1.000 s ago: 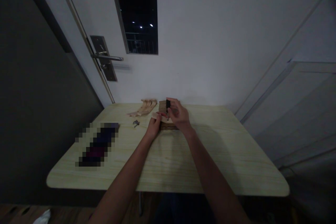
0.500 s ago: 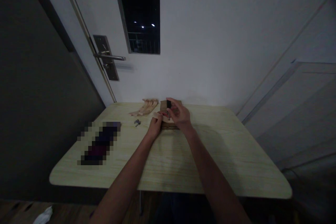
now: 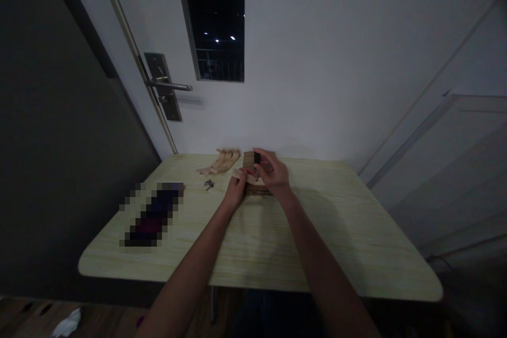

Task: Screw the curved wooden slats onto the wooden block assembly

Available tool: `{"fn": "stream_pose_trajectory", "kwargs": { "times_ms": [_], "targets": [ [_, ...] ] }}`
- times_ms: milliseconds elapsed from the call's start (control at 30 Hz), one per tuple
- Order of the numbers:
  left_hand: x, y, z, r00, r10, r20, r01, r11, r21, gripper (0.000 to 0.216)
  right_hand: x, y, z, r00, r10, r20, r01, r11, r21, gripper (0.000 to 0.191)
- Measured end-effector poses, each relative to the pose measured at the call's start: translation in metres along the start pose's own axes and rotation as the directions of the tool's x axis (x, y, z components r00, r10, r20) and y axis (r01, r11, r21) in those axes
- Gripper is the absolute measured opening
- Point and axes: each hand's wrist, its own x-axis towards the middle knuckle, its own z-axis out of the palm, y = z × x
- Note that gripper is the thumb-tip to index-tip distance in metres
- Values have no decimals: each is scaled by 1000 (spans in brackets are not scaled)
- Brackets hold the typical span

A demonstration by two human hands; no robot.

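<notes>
My right hand (image 3: 277, 174) has its thumb and fingers closed around a small black piece (image 3: 257, 158), with a thin metal part (image 3: 256, 175) pointing down beneath it. I cannot make out its exact kind. Below it lies a pale, flat strip (image 3: 255, 181) on a brown cardboard-like block (image 3: 259, 190). My left hand (image 3: 236, 186) is closed at the near left of the block, fingers pinching the strip's left end. Reddish patches show between the hands, partly hidden by the fingers.
Several pale curved pieces (image 3: 222, 161) lie on the table (image 3: 253, 243) at the back left. A small heap of metal bits (image 3: 209, 185) sits in front of them. A blurred-out dark object (image 3: 154, 216) is farther left. The white door (image 3: 301, 63) rises behind the table.
The view has shifted slightly, so everything appears a little farther right. Both hands keep nearly the same pose and grip at the block.
</notes>
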Motion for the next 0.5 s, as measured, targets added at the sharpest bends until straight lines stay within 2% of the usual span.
{"fn": "stream_pose_trajectory", "kwargs": {
  "times_ms": [167,400,500],
  "targets": [
    [-1,1,0,1000,-10,-4,10,1000,-8,41,-1,-3,0,1000,30,-7,-30,999,-12,36],
    [-1,1,0,1000,-13,-7,13,1000,10,40,-2,0,-1,1000,19,5,-19,994,110,34],
    [0,1,0,1000,-10,5,10,1000,14,40,-1,1,-1,1000,22,19,-24,995,102,34]
  ]
}}
